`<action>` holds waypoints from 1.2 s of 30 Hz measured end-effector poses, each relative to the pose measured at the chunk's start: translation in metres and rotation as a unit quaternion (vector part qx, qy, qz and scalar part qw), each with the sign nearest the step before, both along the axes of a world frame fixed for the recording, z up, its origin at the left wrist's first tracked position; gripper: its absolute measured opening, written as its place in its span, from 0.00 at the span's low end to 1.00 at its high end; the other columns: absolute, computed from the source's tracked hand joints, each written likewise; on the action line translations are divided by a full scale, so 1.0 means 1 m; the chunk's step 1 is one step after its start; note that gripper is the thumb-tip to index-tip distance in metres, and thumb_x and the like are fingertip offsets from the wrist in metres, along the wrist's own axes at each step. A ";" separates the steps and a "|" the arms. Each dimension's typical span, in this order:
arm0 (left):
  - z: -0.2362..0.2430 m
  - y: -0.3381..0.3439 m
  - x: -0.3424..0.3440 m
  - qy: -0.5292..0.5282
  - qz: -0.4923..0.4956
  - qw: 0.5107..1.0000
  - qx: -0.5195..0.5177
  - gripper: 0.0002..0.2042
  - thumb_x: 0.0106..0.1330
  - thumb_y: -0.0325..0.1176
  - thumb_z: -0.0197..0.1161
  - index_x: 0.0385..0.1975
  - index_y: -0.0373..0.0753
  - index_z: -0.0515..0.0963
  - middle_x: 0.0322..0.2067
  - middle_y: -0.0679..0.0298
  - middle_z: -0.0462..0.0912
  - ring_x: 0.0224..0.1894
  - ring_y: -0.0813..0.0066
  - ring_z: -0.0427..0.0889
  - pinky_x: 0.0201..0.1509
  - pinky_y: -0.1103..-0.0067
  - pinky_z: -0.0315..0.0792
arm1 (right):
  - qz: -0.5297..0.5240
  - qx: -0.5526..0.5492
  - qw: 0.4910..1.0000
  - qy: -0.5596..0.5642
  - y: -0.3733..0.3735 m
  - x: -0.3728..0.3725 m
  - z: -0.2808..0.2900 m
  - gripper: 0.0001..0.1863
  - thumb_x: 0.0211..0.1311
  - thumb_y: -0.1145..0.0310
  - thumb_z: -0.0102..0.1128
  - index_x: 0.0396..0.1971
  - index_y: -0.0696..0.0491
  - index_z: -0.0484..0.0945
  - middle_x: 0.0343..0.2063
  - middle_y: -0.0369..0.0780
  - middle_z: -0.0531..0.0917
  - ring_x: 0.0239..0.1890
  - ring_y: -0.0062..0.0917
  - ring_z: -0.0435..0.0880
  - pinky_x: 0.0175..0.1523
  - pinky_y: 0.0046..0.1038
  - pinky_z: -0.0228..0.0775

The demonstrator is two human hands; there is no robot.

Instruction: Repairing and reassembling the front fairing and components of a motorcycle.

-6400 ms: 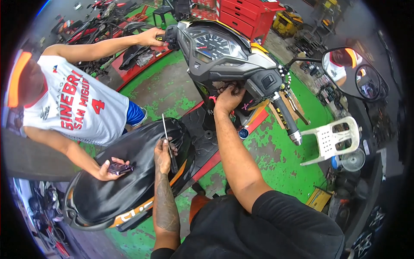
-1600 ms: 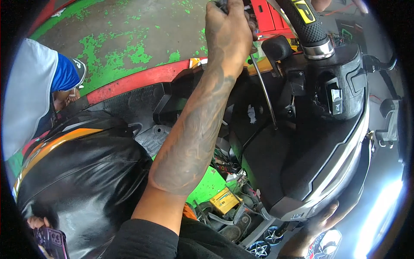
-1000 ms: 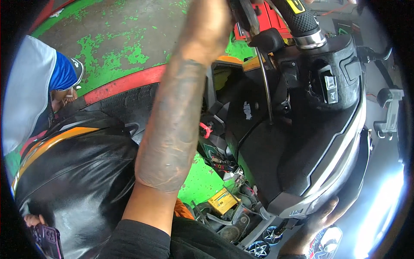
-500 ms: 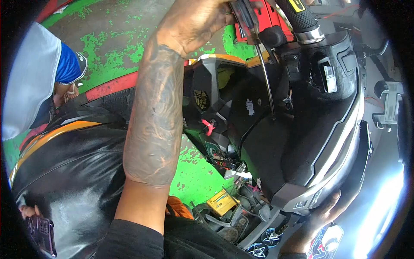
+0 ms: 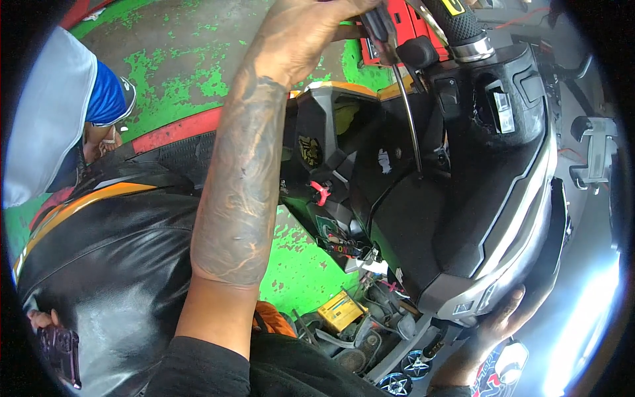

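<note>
My left hand (image 5: 314,36) is up at the top, fingers closed on the dark handle of a long screwdriver (image 5: 407,102), whose metal shaft runs down to the black handlebar cover (image 5: 446,221) of a scooter, near a recessed switch area. The tip is hard to make out. Low on the right, my right hand (image 5: 499,321) is curled round the cover's silver-edged lower side, thumb on top. The textured handlebar grip (image 5: 460,26) rises above the switches. A small red piece (image 5: 322,192) sits among the dark body panels to the left.
The black seat (image 5: 109,258) fills the left, with a co-worker's hand (image 5: 46,319) holding a phone over it. That person's blue shorts (image 5: 106,92) show above. A yellow case (image 5: 338,311) and loose parts lie below on green flooring. A red cabinet (image 5: 407,26) stands behind.
Since 6.4 seconds ago my view has swung round onto the cover. In the last second or so my left hand and forearm shifted left, still on the screwdriver; my right hand stays put.
</note>
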State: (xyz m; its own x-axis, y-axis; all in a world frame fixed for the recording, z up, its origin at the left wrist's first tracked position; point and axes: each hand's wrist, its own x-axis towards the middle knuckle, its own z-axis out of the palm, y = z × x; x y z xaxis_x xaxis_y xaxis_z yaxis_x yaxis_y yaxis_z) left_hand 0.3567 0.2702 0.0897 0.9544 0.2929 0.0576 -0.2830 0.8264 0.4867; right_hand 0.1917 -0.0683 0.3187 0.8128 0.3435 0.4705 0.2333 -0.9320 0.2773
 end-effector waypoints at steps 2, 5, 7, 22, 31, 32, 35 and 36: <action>-0.009 0.000 0.009 -0.023 0.014 0.999 0.040 0.23 0.67 0.35 0.66 0.56 0.28 0.71 0.46 0.59 0.81 0.45 0.73 0.80 0.48 0.77 0.76 | 0.001 -0.008 1.000 -0.004 0.002 0.000 -0.001 0.32 0.75 0.52 0.42 0.71 0.54 0.56 0.71 0.49 0.59 0.73 0.42 0.54 0.75 0.46 0.43; 0.012 -0.008 0.000 0.037 0.053 0.995 0.070 0.22 0.69 0.39 0.63 0.55 0.28 0.72 0.48 0.58 0.81 0.48 0.71 0.80 0.51 0.75 0.75 | 0.000 0.012 1.000 0.000 0.005 0.000 -0.001 0.32 0.75 0.53 0.42 0.71 0.55 0.56 0.71 0.49 0.59 0.74 0.42 0.54 0.75 0.46 0.43; -0.015 0.004 -0.001 -0.113 0.037 0.992 0.039 0.22 0.70 0.39 0.62 0.55 0.28 0.72 0.48 0.57 0.81 0.49 0.70 0.80 0.52 0.74 0.76 | 0.017 0.032 0.999 0.005 0.006 0.001 -0.004 0.32 0.75 0.53 0.42 0.71 0.56 0.56 0.70 0.49 0.59 0.74 0.42 0.54 0.75 0.46 0.43; -0.014 -0.004 -0.021 0.041 0.037 0.993 -0.104 0.20 0.68 0.30 0.63 0.57 0.31 0.70 0.43 0.57 0.82 0.44 0.66 0.83 0.49 0.72 0.80 | 0.016 0.048 0.999 0.018 0.007 0.002 -0.003 0.32 0.75 0.51 0.41 0.71 0.55 0.56 0.71 0.49 0.59 0.73 0.42 0.55 0.74 0.47 0.45; -0.031 -0.006 -0.021 -0.074 0.004 0.976 -0.203 0.19 0.69 0.29 0.60 0.58 0.32 0.70 0.52 0.50 0.79 0.51 0.61 0.81 0.56 0.69 0.77 | 0.038 0.029 0.998 0.031 0.012 0.004 -0.002 0.31 0.76 0.54 0.42 0.71 0.56 0.56 0.71 0.50 0.58 0.73 0.43 0.55 0.75 0.46 0.44; -0.027 -0.005 -0.023 -0.074 0.005 0.977 -0.202 0.19 0.69 0.29 0.60 0.58 0.32 0.70 0.52 0.50 0.79 0.51 0.61 0.81 0.56 0.69 0.77 | 0.038 0.030 0.998 0.031 0.012 0.004 -0.002 0.31 0.76 0.54 0.42 0.71 0.56 0.56 0.71 0.50 0.58 0.73 0.43 0.55 0.75 0.46 0.44; -0.021 -0.012 -0.019 0.029 0.085 0.989 -0.118 0.20 0.68 0.29 0.63 0.58 0.31 0.71 0.46 0.55 0.81 0.47 0.67 0.82 0.51 0.73 0.79 | 0.030 0.045 0.998 0.029 0.007 0.003 -0.003 0.31 0.76 0.54 0.42 0.71 0.56 0.56 0.71 0.49 0.58 0.73 0.42 0.55 0.75 0.46 0.44; -0.019 -0.015 -0.018 0.029 0.085 0.989 -0.119 0.20 0.68 0.29 0.63 0.58 0.31 0.71 0.46 0.55 0.81 0.47 0.67 0.82 0.51 0.73 0.79 | 0.023 0.041 0.999 0.020 0.005 0.002 -0.002 0.31 0.76 0.54 0.42 0.71 0.56 0.56 0.71 0.50 0.58 0.74 0.41 0.54 0.75 0.46 0.44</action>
State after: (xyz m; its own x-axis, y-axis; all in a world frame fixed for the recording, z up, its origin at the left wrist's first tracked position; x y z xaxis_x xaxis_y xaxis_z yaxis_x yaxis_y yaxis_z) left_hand 0.3385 0.2551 0.0702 0.8900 0.4479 -0.0851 -0.4049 0.8624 0.3038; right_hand 0.1938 -0.0636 0.3166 0.8160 0.3424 0.4658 0.2856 -0.9393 0.1901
